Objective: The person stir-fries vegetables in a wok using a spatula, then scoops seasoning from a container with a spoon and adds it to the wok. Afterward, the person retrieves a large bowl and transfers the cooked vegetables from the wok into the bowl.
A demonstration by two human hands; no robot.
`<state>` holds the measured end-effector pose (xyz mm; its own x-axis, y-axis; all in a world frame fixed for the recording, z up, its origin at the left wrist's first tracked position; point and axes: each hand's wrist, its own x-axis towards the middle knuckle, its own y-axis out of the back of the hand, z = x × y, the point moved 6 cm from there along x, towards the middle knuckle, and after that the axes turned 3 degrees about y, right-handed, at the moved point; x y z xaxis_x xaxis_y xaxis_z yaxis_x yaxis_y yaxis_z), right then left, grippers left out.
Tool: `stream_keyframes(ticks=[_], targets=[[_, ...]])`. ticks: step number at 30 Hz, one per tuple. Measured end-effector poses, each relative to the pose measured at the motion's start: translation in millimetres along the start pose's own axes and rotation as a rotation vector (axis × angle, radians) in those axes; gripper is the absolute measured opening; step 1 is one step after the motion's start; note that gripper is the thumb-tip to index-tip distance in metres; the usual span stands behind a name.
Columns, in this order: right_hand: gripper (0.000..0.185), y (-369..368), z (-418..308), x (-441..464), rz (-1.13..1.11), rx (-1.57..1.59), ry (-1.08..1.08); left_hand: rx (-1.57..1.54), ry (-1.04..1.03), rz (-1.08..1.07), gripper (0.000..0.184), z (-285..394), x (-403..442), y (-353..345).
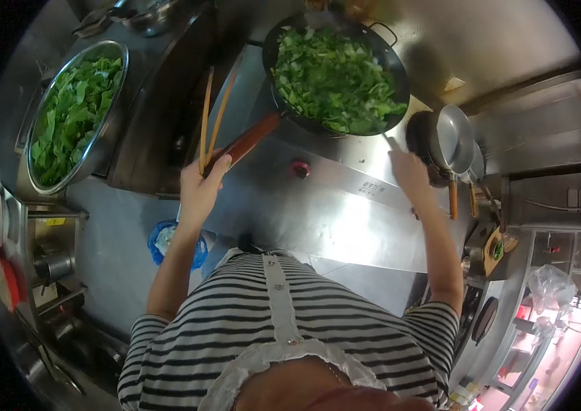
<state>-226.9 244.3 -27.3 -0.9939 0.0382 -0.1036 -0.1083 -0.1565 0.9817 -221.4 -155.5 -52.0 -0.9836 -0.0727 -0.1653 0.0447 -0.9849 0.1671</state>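
Observation:
A large black wok (405, 82) full of chopped leafy greens (331, 79) sits on the steel stove. My left hand (200, 188) is closed around the end of the wok's brown wooden handle (252, 135). Held in that same hand, a pair of long chopsticks (216, 116) points up and away, its tips apart. My right hand (410, 175) is closed on a thin grey metal handle (390, 140) at the wok's near right rim. The far end of this utensil is hidden, so its kind does not show.
A big steel bowl (120, 103) of leafy greens stands on the left. Several pans (456, 137) with wooden handles lie right of the wok. A red knob (300, 168) is on the stove front. On the floor at left is a blue-lined bin (201, 252).

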Motion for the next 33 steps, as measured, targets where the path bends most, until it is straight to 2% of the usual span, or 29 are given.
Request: stream_keyframes(ticks=[3, 6, 8, 14, 18, 19, 22, 24, 26, 28, 30, 33], targets=[[0.036, 3.7, -21.2, 22.5, -0.008, -0.007, 0.081, 0.016, -0.01, 0.015, 0.036, 2.2, 1.3, 0.3], [0.038, 3.2, -4.3, 85.1, 0.221, -0.119, 0.167, 0.012, -0.009, 0.008, 0.035, -0.2, 0.1, -0.5], [0.039, 15.3, 16.2, 85.2, 0.146, -0.148, 0.038, 0.003, -0.011, -0.008, 0.035, -1.1, -0.2, -1.1], [0.039, 53.4, 46.2, 31.2, 0.11, -0.049, 0.045, -0.035, -0.005, 0.005, 0.033, -2.6, -2.5, -0.5], [0.038, 58.5, -2.5, 86.1, 0.233, 0.095, 0.054, 0.003, -0.006, 0.017, 0.033, 2.9, -1.8, -1.9], [0.04, 21.0, -6.2, 120.8, 0.172, -0.044, 0.083, 0.015, 0.008, 0.021, 0.032, 2.3, -2.4, -1.3], [0.04, 26.3, -38.4, 69.5, 0.098, -0.092, 0.192, -0.035, -0.013, 0.024, 0.031, 1.1, -3.2, -2.3], [0.042, 43.8, -20.9, 20.0, 0.026, -0.186, 0.194, -0.054, -0.01, 0.023, 0.031, 0.7, -2.8, -2.9], [0.044, 44.5, -5.1, 1.8, -0.005, -0.195, 0.197, -0.081, -0.007, 0.037, 0.031, 1.9, -3.4, -3.2], [0.047, 34.0, -1.9, 4.2, -0.038, -0.193, 0.183, 0.017, 0.04, 0.053, 0.031, 5.1, -4.7, -2.1], [0.048, 23.1, -16.7, 43.4, 0.196, -0.252, 0.293, 0.045, 0.034, 0.064, 0.032, 6.4, -4.1, -3.0], [0.044, 18.8, -4.6, 79.5, 0.321, -0.356, 0.299, 0.081, 0.022, 0.109, 0.033, 3.8, -8.1, -2.2]])
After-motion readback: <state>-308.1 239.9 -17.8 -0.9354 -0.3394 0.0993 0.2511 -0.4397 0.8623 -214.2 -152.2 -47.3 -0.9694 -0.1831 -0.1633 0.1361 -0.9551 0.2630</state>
